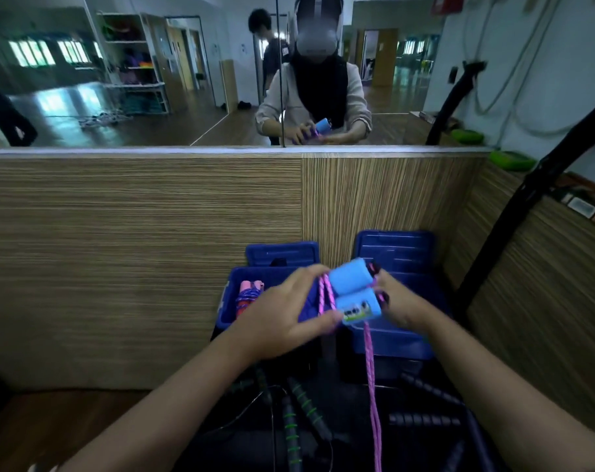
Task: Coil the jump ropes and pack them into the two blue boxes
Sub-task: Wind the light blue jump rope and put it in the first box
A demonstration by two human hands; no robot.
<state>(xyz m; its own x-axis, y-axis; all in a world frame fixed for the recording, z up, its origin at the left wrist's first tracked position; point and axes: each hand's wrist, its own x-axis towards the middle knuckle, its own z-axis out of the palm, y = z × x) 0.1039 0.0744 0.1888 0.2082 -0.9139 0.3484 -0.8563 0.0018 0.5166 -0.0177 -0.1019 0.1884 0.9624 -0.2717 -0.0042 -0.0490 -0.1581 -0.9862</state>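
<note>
I hold a jump rope with two light blue foam handles (352, 291) side by side above the two blue boxes. My left hand (285, 318) pinches the pink cord (325, 298) at the handles' left end. My right hand (400, 308) grips their right end. The cord's loose part (372, 396) hangs straight down between my forearms. The left blue box (225, 310) holds a coiled rope with pink handles (250, 292). The right blue box (391, 345) sits beside it, its inside mostly hidden by my hands.
Two blue lids (282, 253) lean against the wooden wall panel (142, 267) behind the boxes. Several dark jump ropes with black and green-striped handles (302, 407) lie in a heap below my arms. A mirror above the panel reflects me and another person. A black pole (514, 212) slants at right.
</note>
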